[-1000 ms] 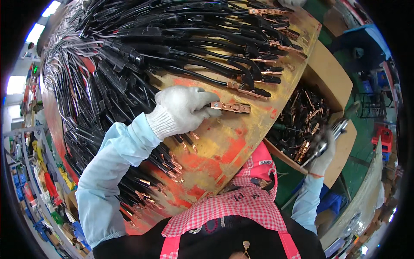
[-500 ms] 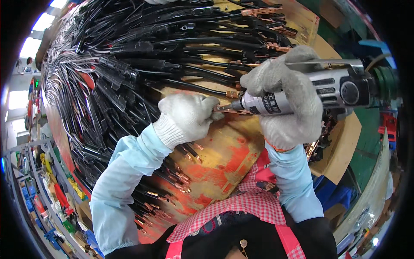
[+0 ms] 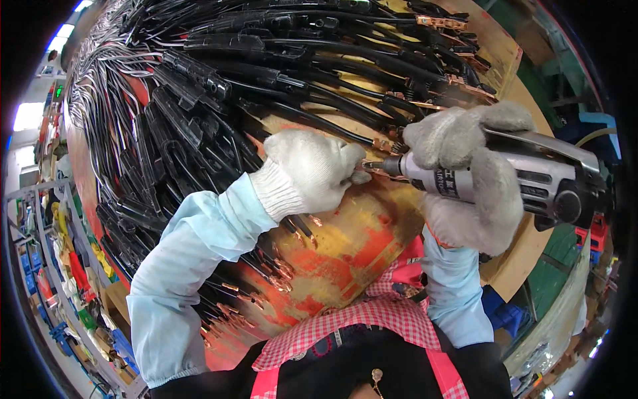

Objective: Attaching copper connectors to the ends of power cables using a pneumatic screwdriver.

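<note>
In a grey knit glove, my right hand wraps round a silver pneumatic screwdriver, which lies nearly level with its tip pointing left. The bit reaches a small copper part at the fingertips of my left hand. That hand, in a white knit glove, is closed in a pinch; its fingers hide most of the piece. Just beyond the bit lies a black cable with a copper clamp piece on its end.
Many black cables with moulded plugs fan across a worn yellow and red table. Bare copper wire ends stick out near my left forearm. A cardboard box stands at the right. Shelves with coloured goods line the left.
Both hands and the screwdriver appear farther right in the picture, and the cables and table have shifted too. The bit stays at the left fingertips.
</note>
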The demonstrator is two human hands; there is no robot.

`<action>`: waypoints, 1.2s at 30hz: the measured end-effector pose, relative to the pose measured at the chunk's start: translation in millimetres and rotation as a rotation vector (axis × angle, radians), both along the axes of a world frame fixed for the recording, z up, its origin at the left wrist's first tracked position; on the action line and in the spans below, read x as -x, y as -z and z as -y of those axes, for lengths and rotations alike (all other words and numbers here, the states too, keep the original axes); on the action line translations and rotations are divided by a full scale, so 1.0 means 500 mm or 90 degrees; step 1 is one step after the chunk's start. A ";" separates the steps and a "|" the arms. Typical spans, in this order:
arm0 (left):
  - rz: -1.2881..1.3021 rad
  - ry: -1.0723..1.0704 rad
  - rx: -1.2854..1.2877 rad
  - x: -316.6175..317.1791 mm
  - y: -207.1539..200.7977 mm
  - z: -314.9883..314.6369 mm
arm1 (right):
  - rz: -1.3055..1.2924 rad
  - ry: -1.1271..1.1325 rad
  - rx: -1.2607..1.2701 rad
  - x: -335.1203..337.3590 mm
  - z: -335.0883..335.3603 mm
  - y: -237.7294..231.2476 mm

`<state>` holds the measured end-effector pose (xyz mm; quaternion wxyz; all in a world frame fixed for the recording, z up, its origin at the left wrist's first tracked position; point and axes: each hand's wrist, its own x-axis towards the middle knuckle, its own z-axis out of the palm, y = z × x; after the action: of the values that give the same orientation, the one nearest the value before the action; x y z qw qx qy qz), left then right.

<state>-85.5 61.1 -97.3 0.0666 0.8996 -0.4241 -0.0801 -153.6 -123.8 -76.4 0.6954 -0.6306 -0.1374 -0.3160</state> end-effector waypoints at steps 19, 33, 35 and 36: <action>-0.032 -0.039 0.035 0.009 0.008 0.003 | -0.007 -0.019 -0.032 0.008 -0.007 -0.001; -0.029 -0.020 0.018 0.009 -0.001 0.005 | -0.056 -0.027 -0.097 0.021 -0.008 -0.003; -0.041 -0.004 0.085 0.003 0.002 0.000 | -0.099 -0.036 -0.136 0.025 0.001 -0.001; -0.014 -0.011 0.081 0.006 0.001 0.001 | -0.125 -0.037 -0.165 0.029 0.008 0.000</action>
<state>-88.6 60.7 -98.0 0.1290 0.8964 -0.4194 -0.0626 -167.9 -127.8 -76.6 0.7899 -0.5594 -0.0449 -0.2473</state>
